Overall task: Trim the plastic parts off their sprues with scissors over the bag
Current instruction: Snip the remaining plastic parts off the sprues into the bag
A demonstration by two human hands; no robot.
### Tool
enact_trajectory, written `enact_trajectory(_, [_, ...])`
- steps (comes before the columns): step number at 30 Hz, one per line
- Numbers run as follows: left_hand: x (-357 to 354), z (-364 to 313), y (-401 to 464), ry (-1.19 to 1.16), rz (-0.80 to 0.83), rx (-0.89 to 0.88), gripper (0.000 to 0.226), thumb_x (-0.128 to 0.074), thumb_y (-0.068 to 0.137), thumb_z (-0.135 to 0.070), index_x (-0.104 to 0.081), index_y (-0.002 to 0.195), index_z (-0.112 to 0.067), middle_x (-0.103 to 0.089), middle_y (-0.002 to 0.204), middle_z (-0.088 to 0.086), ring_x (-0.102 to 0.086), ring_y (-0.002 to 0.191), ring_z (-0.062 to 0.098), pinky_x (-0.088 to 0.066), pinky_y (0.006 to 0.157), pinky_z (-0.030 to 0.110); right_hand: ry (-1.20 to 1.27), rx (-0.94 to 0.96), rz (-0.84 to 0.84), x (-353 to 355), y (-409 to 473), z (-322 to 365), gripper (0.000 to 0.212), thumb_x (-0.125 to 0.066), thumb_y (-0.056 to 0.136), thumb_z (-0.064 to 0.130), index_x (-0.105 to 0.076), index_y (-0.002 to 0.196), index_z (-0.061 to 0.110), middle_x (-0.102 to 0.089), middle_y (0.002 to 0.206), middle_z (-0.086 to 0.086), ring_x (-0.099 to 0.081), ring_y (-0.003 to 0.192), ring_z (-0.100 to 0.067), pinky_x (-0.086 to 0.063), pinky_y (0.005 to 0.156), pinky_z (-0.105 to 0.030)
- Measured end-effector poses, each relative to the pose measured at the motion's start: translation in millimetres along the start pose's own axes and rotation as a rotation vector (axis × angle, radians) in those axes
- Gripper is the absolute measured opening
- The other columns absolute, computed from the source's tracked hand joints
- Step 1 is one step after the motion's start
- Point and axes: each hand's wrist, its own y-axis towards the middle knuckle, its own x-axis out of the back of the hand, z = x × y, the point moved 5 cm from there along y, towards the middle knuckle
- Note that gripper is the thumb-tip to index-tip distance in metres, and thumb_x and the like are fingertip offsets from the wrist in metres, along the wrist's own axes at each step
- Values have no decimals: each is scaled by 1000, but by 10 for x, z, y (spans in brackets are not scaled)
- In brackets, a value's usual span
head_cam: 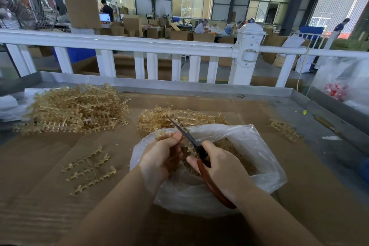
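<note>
1. We are mid-trim: our left hand (161,156) curls its fingers around a sprue (162,136) held over the open mouth of the bag (249,146), at about 6 o'clock on the table (299,102).
2. Our right hand (221,168) grips the red handles of the scissors (191,142), fingers wrapped tight; the blades point toward 11 o'clock and stand slightly apart beside the sprue. Whether they touch it, we cannot tell.
3. Cut parts (235,150) lie heaped inside the bag, under both hands.
4. Uncut stock waits in a big pile (77,108) at 10 o'clock and a smaller pile (175,118) at 12 o'clock, just beyond the bag. Loose sprues (89,170) lie at 8 o'clock, and a few more at 2 o'clock.
5. We judge much work remains, given those piles.
6. Next we need to seat the blades on a joint between part and runner, close them, and keep the sprue above the bag so the piece drops in.
</note>
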Motion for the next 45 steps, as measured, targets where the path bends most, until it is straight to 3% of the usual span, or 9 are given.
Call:
enact_trajectory(4, [18,-12,0,60,-15,-24,6,-71,82,-15,-67,80,-12,-58,53,-2,-54,55,11,-48,45,20,28,-8,31,6,36,-18,10,-53,94,32,-48,90,25,-59,80,9,-56,74,-8,-38,64,-13])
enact_trajectory(10, [-3,-17,-23,94,-19,-14,9,-71,82,-19,-64,78,-16,-56,48,-3,-53,52,12,-46,41,18,44,-2,18,18,34,-8,10,-51,95,32,-51,93,22,-61,82,7,-58,76,-9,-44,69,-19])
enact_trajectory(15, [1,-24,-21,137,-11,-2,11,-72,82,-24,-64,77,-18,-55,48,-3,-54,49,12,-45,46,21,-3,-10,14,17,41,-8,18,-50,96,32,-56,101,16,-67,89,0,-64,82,-15,-50,76,-29])
enact_trajectory(20, [-5,-5,-22,120,-1,7,12,-72,81,-23,-62,82,-17,-55,48,-3,-53,51,13,-41,37,16,-42,-20,11,3,39,-31,18,-49,97,29,-57,102,14,-68,89,-1,-65,80,-15,-51,74,-28])
enact_trajectory(26, [-28,-11,-7,143,19,19,14,-72,81,-26,-61,84,-18,-54,50,-3,-53,48,13,-42,44,20,-30,-30,-8,15,39,-25,19,-50,97,31,-57,104,15,-68,89,1,-65,81,-13,-50,75,-25])
enact_trajectory(34, [-21,-23,-1,157,29,9,13,-71,83,-22,-60,80,-15,-54,50,-1,-51,47,13,-40,37,16,3,-34,-17,36,36,13,15,-53,95,32,-56,97,17,-65,86,3,-59,79,-12,-41,67,-19])
enact_trajectory(38, [-52,9,3,142,69,5,17,-70,83,-15,-62,96,-10,-54,55,2,-50,48,14,-45,55,24,23,-53,-7,15,65,14,12,-53,95,30,-46,91,22,-57,80,6,-53,73,-11,-35,59,-14])
enact_trajectory(41, [-35,14,20,144,69,13,16,-71,81,-14,-63,95,-10,-55,57,3,-52,51,15,-46,59,26,6,-56,6,13,77,1,10,-52,96,30,-49,93,21,-61,84,4,-56,76,-11,-36,63,-17])
enact_trajectory(45, [-7,1,37,182,63,24,12,-72,82,-17,-62,85,-12,-54,53,1,-51,50,14,-45,52,25,-15,-49,0,23,68,-14,15,-51,96,32,-55,97,18,-64,87,3,-59,80,-12,-46,72,-23])
